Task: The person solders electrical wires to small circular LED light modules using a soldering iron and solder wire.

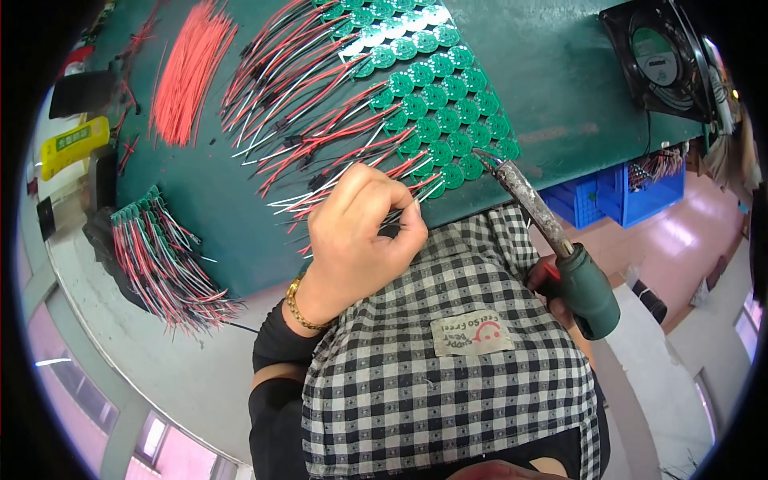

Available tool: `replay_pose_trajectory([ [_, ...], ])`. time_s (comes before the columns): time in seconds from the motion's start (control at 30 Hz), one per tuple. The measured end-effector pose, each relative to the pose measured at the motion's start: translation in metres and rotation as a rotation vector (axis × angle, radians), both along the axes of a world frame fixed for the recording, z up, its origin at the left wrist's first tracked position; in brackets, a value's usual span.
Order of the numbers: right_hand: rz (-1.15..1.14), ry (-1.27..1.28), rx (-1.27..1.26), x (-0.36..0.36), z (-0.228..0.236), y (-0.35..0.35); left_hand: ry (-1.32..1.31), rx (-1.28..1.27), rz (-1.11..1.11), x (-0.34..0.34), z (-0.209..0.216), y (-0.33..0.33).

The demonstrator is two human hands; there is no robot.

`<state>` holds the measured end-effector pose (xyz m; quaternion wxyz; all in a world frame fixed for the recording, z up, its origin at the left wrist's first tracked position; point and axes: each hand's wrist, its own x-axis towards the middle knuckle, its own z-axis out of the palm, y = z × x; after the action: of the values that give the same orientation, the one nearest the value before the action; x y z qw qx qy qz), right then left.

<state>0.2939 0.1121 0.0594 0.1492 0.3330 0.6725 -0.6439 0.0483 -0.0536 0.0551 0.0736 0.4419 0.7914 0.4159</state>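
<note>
My left hand [364,228] is closed in a pinch by the near edge of a panel of round green circuit boards [436,96]. Thin wires show at its fingertips, but the exact grip is partly hidden. My right hand [552,284] is wrapped around the green handle of a soldering iron [532,204], its tip over the panel's near right boards. Red, black and white wires [300,112] run leftward from many of the boards, several of them passing behind my left hand.
Loose red wires [192,76] lie in a bundle at the far left. Wired boards [164,256] hang over the table's left edge near a yellow package [74,148]. A black fan [660,60] stands far right; blue bins [632,192] sit below the green table [552,88].
</note>
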Motion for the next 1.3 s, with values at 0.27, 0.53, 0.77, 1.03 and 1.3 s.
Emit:
replay_pose_trajectory([
  [0.27, -0.231, 0.392, -0.031, -0.002, -0.023, -0.013, 0.099, -0.205, -0.107, -0.014, 0.040, -0.013],
  [0.53, -0.482, 0.512, -0.159, -0.002, -0.035, -0.018, 0.467, -0.055, 0.466, -0.104, 0.097, -0.031],
  [0.77, -0.321, 0.554, -0.154, -0.032, 0.013, -0.008, 0.600, -0.262, 0.467, -0.204, 0.037, -0.029],
  [1.03, -0.370, 0.560, -0.143, -0.034, 0.003, 0.001, 0.472, -0.108, 0.609, -0.221, 0.051, -0.029],
  [1.3, -0.451, 0.605, -0.217, -0.041, -0.013, 0.019, 0.390, -0.409, 0.404, -0.208, 0.045, -0.033],
])
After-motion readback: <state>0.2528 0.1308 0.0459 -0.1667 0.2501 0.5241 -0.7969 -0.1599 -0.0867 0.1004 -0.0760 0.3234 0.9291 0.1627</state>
